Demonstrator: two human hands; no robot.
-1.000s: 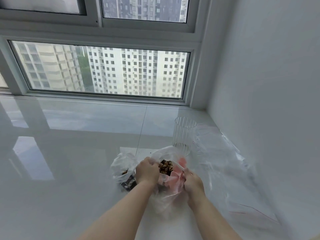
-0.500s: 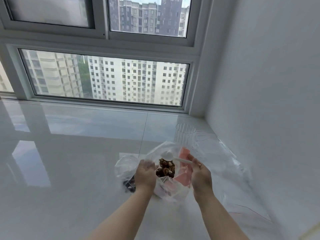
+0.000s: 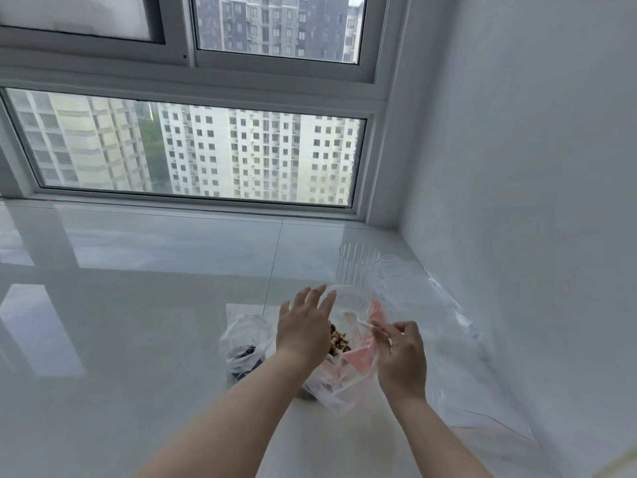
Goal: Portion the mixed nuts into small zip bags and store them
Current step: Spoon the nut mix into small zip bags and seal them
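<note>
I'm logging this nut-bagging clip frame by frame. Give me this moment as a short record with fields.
surface: glossy white floor by a window
left hand: open, fingers spread above the nut bag
right hand: pinching the white scoop handle
nuts: visible inside the open bag
second bag: left of it, dark contents
clear cup: upright, behind the bags
zip bags: flat along the wall

Ribbed clear cup [image 3: 358,270] on glossy white floor [image 3: 138,322] nr wall, window [image 3: 193,150] w/ tower blocks behind.
</note>
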